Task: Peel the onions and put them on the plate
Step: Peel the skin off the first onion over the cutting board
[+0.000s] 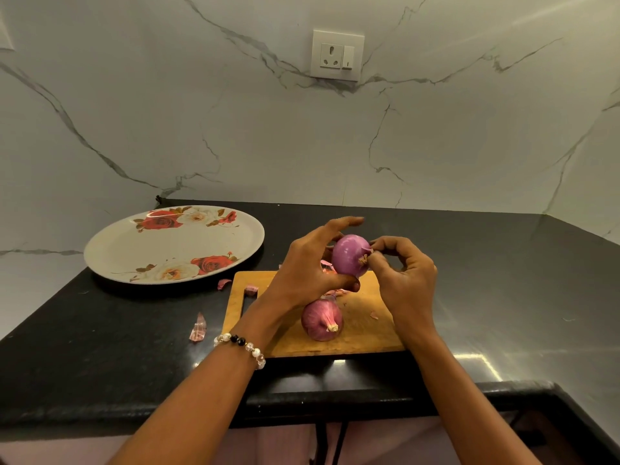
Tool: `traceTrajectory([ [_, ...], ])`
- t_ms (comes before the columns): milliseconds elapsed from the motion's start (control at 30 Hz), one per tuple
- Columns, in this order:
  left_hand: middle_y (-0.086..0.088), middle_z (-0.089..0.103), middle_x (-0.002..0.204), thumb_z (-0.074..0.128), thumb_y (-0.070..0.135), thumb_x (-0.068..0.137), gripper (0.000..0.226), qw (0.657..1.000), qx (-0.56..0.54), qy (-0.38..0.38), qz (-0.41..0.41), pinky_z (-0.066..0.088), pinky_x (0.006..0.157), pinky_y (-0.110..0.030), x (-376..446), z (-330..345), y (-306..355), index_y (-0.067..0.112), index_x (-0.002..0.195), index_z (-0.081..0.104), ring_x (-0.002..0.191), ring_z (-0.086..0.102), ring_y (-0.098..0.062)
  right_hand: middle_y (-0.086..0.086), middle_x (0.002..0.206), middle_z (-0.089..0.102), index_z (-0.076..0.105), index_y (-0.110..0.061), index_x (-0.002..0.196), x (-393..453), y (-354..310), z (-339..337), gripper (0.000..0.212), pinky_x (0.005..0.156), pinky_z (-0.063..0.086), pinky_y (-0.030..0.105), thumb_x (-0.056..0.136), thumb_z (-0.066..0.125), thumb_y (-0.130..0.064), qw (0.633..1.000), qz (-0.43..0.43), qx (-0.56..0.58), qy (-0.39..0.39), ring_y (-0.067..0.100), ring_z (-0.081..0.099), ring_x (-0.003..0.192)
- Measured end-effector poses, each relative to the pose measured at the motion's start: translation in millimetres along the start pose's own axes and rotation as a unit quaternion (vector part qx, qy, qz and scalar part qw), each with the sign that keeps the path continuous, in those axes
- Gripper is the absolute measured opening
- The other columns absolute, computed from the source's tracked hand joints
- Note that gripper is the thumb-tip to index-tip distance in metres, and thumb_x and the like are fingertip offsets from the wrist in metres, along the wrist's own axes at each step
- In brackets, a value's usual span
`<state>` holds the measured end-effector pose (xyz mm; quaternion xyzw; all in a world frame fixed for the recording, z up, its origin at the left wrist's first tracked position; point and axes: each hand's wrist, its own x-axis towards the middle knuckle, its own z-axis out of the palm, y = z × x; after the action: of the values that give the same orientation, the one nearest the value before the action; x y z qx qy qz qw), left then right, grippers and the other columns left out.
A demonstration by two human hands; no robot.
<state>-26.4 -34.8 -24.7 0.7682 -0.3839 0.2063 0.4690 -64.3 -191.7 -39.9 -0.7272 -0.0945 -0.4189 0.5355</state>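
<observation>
Above the cutting board (362,333), the left hand (302,273) cups the peeled onion (350,255) while the right hand (407,280) pinches its root; a slip could likely drop it onto the unpeeled onion (321,319), short of the plate (114,250).

Plate (235,243) left of board (362,333); one onion (321,319) on board
</observation>
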Motion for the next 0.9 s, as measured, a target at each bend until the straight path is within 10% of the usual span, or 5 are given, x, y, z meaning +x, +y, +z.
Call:
traceTrajectory([
  [333, -0.007, 0.057, 0.115, 0.086, 0.026, 0.065, 0.068, 0.998, 0.051, -0.023, 0.027, 0.046, 0.077, -0.005, -1.2, -2.4, -7.9, 0.020, 0.126, 0.059, 0.101, 0.054, -0.015, 0.005, 0.086, 0.069, 0.070, -0.013, 0.087, 3.3, 7.3, -0.8, 0.011, 0.081, 0.059, 0.050, 0.090, 0.063, -0.004, 0.994, 0.082, 0.065, -0.018, 0.029, 0.065, 0.088],
  [900, -0.009, 0.057, 0.114, 0.085, 0.026, 0.066, 0.061, 0.998, 0.043, -0.021, 0.034, 0.048, 0.081, -0.008, -1.1, -1.5, -6.4, 0.016, 0.122, 0.062, 0.102, 0.053, -0.016, 0.003, 0.077, 0.070, 0.070, -0.005, 0.081, 5.8, -2.5, 0.4, 0.016, 0.068, 0.057, 0.030, 0.092, 0.061, 0.001, 0.957, 0.205, 0.207, 0.001, 0.018, 0.066, 0.079],
])
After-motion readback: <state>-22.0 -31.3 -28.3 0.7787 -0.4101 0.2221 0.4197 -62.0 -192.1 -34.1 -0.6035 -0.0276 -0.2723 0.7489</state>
